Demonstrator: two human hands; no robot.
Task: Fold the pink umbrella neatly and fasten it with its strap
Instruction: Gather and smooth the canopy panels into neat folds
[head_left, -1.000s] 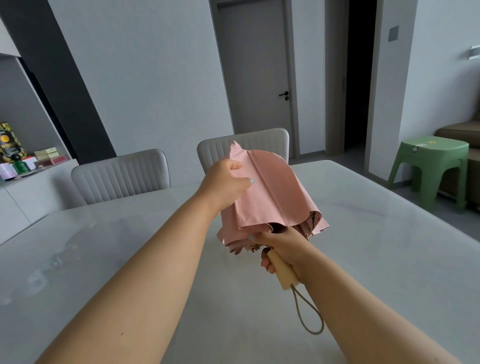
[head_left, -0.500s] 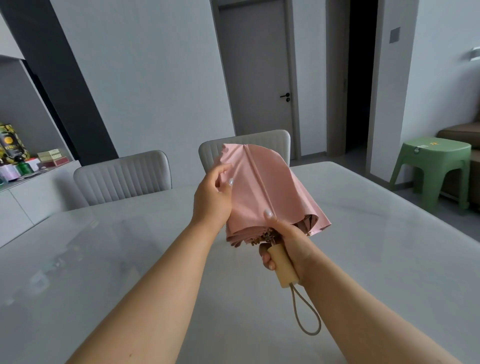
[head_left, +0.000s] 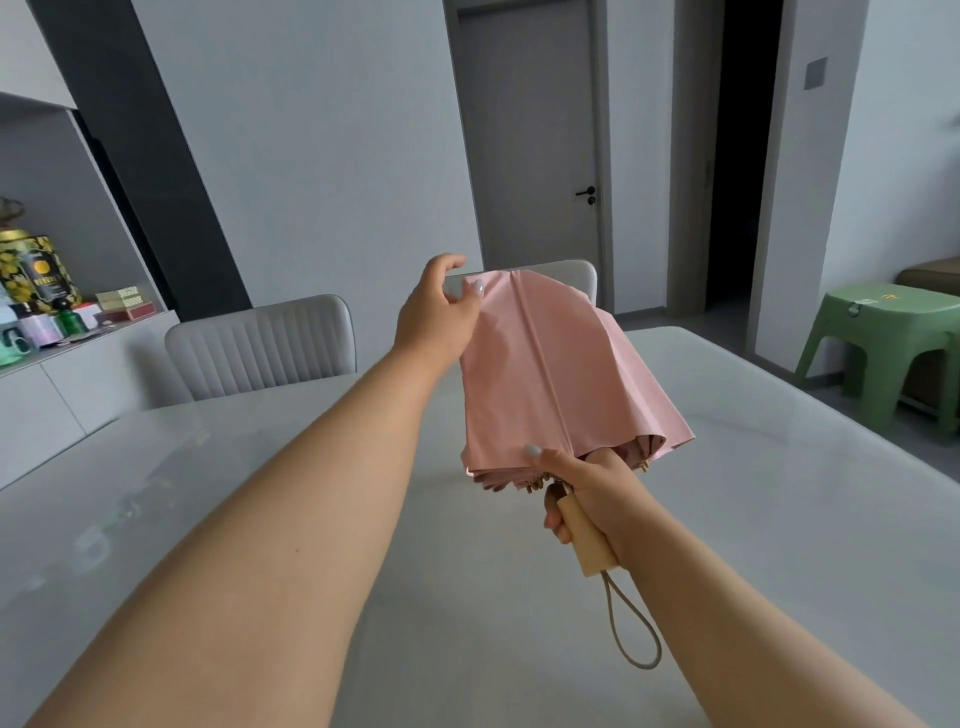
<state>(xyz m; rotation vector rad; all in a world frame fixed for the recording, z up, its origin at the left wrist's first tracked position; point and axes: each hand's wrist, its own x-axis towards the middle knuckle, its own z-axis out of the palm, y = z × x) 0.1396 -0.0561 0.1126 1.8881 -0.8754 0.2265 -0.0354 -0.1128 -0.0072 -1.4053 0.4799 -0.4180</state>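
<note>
The pink umbrella (head_left: 556, 374) is collapsed, its canopy hanging loose in folds, held up over the table. My right hand (head_left: 592, 493) grips the pale wooden handle (head_left: 589, 540), thumb pressed on the canopy's lower edge. A tan cord loop (head_left: 636, 631) dangles from the handle. My left hand (head_left: 436, 317) sits at the canopy's upper left corner, thumb on the fabric and fingers loosely curved behind it. The fastening strap is not visible.
A glossy white table (head_left: 779, 519) lies below my arms. Two grey chairs (head_left: 265, 353) stand at its far side. A green plastic stool (head_left: 883, 343) is on the right, a shelf with tins and boxes (head_left: 47, 301) on the left.
My left hand let go of the pinched fold and slid up to the canopy's top left corner. The canopy has smoothed and turned a flat panel toward me. The right hand kept its grip.
</note>
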